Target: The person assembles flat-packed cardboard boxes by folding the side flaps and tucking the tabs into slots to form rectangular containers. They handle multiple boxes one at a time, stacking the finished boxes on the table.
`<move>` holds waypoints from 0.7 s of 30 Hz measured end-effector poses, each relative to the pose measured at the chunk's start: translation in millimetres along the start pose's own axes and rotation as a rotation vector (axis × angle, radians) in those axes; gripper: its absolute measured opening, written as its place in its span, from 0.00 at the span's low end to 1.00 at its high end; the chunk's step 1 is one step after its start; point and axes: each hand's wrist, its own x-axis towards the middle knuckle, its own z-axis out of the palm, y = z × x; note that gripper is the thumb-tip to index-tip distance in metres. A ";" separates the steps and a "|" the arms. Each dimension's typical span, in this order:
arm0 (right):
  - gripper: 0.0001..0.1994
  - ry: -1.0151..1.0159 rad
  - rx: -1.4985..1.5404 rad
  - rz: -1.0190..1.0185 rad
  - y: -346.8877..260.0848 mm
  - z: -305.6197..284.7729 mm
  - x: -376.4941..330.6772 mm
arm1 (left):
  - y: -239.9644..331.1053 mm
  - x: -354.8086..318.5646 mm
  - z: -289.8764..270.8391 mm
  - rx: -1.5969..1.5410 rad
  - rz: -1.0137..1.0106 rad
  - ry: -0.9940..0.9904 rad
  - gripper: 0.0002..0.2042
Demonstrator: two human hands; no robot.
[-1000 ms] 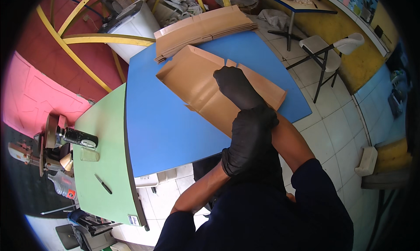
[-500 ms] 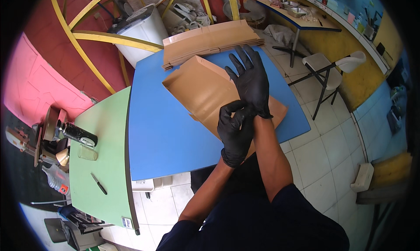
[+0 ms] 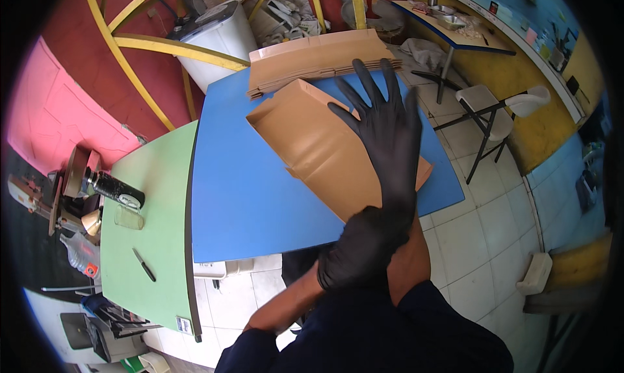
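My right hand (image 3: 385, 129) wears a black glove and is held up over the blue table (image 3: 227, 217), its fingers spread apart. My left hand (image 3: 372, 243), also in a black glove, is closed on the cuff of the right glove (image 3: 404, 200) at the wrist. Its fingertips are partly hidden and blurred. Beneath my right hand a brown cardboard box (image 3: 318, 148) lies opened out on the table, slanting from upper left to lower right. Behind it rests a stack of flat brown cardboard (image 3: 312, 64) at the table's far edge.
A green table (image 3: 156, 233) adjoins on the left, carrying a knife (image 3: 144, 265), a clear glass (image 3: 129, 217) and a black bottle (image 3: 117, 189). Yellow metal bars (image 3: 182, 51) stand beyond the tables. At right are a folding chair (image 3: 487, 109) and a small table (image 3: 478, 40) with metal containers.
My left hand has pulled back toward me, drawing the right glove's cuff down the forearm. The right hand's fingers have spread wider.
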 end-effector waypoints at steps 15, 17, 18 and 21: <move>0.13 -0.090 -1.396 -0.439 57.8 63.2 -52.3 | -60.7 29.8 -82.2 -1.472 0.118 0.577 0.61; 0.09 -0.167 -1.463 -0.456 58.8 66.7 -39.6 | -59.0 30.3 -77.0 -1.379 0.099 0.563 0.62; 0.07 -0.204 -1.495 -0.465 57.9 68.4 -36.3 | -58.2 30.0 -75.0 -1.387 0.104 0.577 0.62; 0.04 -0.236 -1.705 -0.500 51.9 71.7 -39.8 | -57.0 28.0 -70.7 -1.313 0.073 0.601 0.61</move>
